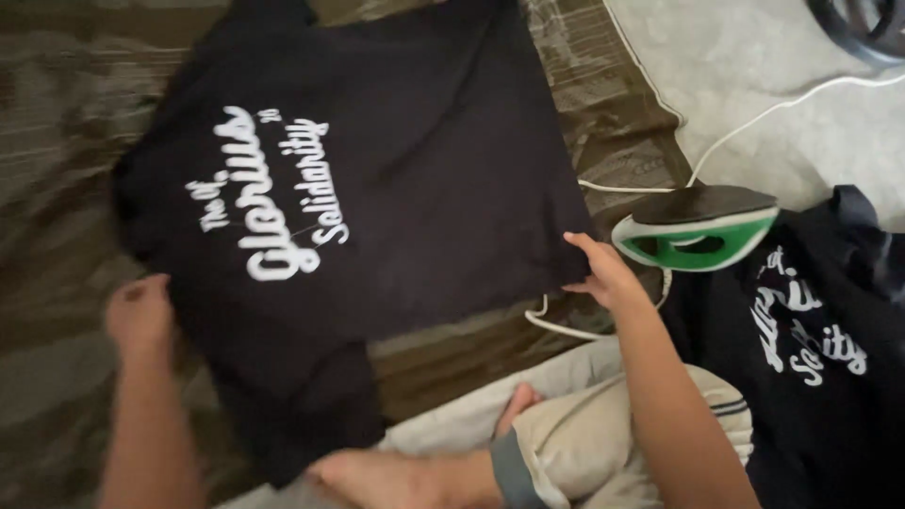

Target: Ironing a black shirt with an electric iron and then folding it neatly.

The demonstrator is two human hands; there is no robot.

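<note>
A black T-shirt (377, 160) with white script lettering lies spread on a brown patterned cloth (57, 141). My left hand (139, 313) grips the shirt's left edge near a sleeve. My right hand (603, 269) holds the shirt's right edge, fingers pinched on the fabric. My crossed legs in light trousers (584, 434) and a bare foot (377, 471) show at the bottom.
A green and white clothes iron (698, 231) rests just right of my right hand, its white cord (754, 123) running across the pale floor. A second black printed shirt (820, 339) lies at the right. A dark round object (863, 24) sits at the top right corner.
</note>
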